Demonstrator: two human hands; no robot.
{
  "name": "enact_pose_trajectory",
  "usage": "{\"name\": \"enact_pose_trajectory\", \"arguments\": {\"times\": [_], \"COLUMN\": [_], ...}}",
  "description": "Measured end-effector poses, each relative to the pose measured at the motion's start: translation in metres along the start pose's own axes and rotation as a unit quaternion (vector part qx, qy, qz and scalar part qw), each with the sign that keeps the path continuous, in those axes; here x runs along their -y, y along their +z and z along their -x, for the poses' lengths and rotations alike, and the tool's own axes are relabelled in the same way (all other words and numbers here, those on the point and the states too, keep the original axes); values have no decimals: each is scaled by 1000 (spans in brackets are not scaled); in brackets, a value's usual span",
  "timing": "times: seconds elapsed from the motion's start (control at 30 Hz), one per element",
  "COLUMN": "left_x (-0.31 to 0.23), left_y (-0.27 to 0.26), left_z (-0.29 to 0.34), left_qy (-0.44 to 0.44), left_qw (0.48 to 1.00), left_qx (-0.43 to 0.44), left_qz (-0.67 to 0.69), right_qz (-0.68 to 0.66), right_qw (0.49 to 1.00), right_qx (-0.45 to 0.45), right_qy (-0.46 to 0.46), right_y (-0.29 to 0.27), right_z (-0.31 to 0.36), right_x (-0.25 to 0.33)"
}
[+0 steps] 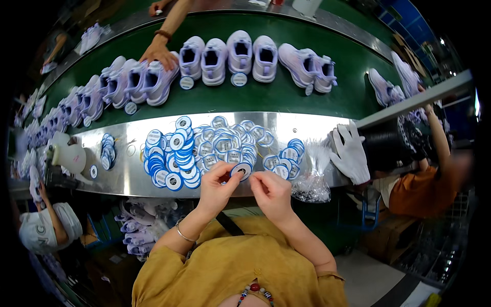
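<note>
My left hand [217,185] pinches a round blue-rimmed hang tag [242,170] between thumb and fingers, just over the near edge of the metal ledge. Beside it, my right hand [272,193] is closed in a pinch; whatever lies between its fingertips is too small to make out. Beyond both hands spreads a heap of similar round tags [223,145], with overlapping stacks [176,148] on its left. A smaller group of tags [289,155] lies to the right. Next to that group rests a bundle of thin clear plastic strands [313,174].
Lilac shoes [239,51] line the green conveyor [215,100], several with round tags. Another person's hand [159,52] touches a shoe at the far side. A white glove [350,153] lies on the metal ledge [115,176] at right. Other people sit at both sides.
</note>
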State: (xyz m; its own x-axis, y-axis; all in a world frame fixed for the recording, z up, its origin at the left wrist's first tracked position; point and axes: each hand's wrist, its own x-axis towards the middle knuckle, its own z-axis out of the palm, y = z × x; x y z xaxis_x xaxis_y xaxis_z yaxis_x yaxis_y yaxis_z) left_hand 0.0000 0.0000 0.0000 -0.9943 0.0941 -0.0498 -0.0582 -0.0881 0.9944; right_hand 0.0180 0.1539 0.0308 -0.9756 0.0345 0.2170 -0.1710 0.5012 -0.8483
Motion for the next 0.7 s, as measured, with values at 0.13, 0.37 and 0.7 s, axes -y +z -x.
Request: {"name": "enact_pose_trajectory", "arguments": {"times": [0.13, 0.37, 0.7], "left_x": [-1, -3, -1], "left_y": [5, 16, 20], "left_z": [-3, -1, 0], "left_qy": [44, 76, 118], "left_qw": [996, 984, 960], "left_qx": [14, 37, 55], "left_qz": [-82, -157, -249], "right_qz": [26, 69, 58], "right_qw": [999, 995, 997], "right_qx": [9, 35, 49], "right_qy": [-42, -56, -21], "right_y": [-3, -15, -18], "right_z": [-5, -3, -1], "right_x": [-1, -9, -12]}}
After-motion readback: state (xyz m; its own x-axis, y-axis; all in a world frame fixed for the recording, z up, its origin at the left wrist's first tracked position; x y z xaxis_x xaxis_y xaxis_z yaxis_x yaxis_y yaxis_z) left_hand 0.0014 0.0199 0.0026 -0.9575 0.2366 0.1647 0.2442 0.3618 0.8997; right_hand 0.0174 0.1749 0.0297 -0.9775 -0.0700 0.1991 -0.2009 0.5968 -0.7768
